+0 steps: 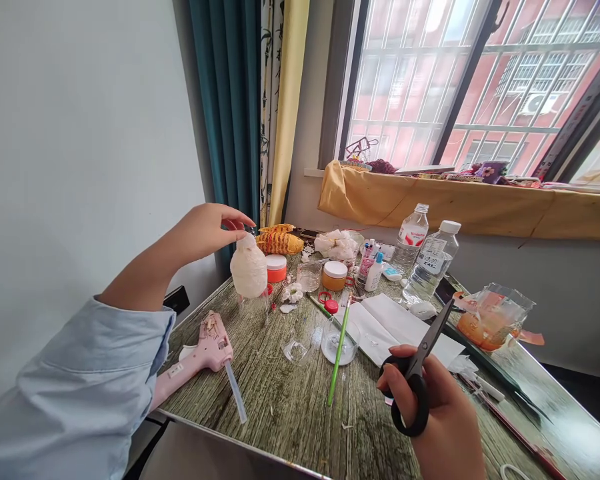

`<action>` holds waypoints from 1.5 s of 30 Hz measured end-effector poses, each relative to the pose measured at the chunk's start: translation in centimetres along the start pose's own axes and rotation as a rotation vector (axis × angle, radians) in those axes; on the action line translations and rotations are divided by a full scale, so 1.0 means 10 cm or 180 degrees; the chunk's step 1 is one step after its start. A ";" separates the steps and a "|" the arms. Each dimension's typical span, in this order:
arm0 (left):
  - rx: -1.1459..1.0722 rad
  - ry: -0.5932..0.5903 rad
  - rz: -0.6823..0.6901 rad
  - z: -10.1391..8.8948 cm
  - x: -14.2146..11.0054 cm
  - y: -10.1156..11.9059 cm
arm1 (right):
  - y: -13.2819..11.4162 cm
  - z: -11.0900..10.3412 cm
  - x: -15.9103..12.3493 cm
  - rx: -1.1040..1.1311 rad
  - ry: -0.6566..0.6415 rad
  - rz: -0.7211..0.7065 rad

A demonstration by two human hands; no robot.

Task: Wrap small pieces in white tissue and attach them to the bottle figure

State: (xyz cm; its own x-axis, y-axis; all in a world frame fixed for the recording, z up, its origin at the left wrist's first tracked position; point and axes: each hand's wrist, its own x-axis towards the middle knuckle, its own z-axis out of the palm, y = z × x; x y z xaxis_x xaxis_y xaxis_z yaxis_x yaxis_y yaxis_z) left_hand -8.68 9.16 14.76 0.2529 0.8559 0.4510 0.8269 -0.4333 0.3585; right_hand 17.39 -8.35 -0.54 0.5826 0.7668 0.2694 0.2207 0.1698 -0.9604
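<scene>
My left hand (215,223) reaches across from the left, thumb and fingers closed at the neck of a small upright bottle (249,270). The bottle is coated in rough cream-white material, with a clear part showing below; the fingertips are partly hidden behind the neck. On the right, my right hand (447,410) grips black-handled scissors (419,373), fingers through the loops and blades pointing up and away. A pink hot glue gun (207,353) lies below my left forearm, a clear glue stick protruding from it. Between the hands, a green brush (339,353) leans on a clear shallow dish (347,353).
White paper (397,323) lies beyond the scissors. Two clear bottles, one a water bottle (433,260), stand at the back right, near a torn plastic container (495,317). Jars, including an orange one (277,268), and a yellow woven piece (283,243) sit at the back.
</scene>
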 end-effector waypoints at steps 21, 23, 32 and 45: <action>0.0206 -0.0050 -0.0030 0.00 0.01 0.04 | 0.02 -0.02 0.02 -0.0035 0.0014 0.0056; 0.0277 -0.0040 -0.0040 0.00 0.01 0.06 | 0.04 -0.05 0.07 -0.0101 -0.0102 -0.0008; 0.0493 -0.0140 -0.0119 -0.01 0.03 0.12 | 0.09 -0.05 0.09 -0.0038 -0.0108 -0.0216; 0.0540 -0.0165 -0.0193 0.01 0.05 0.11 | 0.06 -0.05 0.09 0.0002 -0.0174 -0.0266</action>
State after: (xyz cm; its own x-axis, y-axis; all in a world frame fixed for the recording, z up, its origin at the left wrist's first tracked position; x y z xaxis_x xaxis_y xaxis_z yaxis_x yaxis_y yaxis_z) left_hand -7.59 9.16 15.30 0.2220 0.8943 0.3885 0.9132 -0.3304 0.2386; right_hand 18.43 -7.80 -0.84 0.5187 0.7826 0.3444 0.2662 0.2349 -0.9348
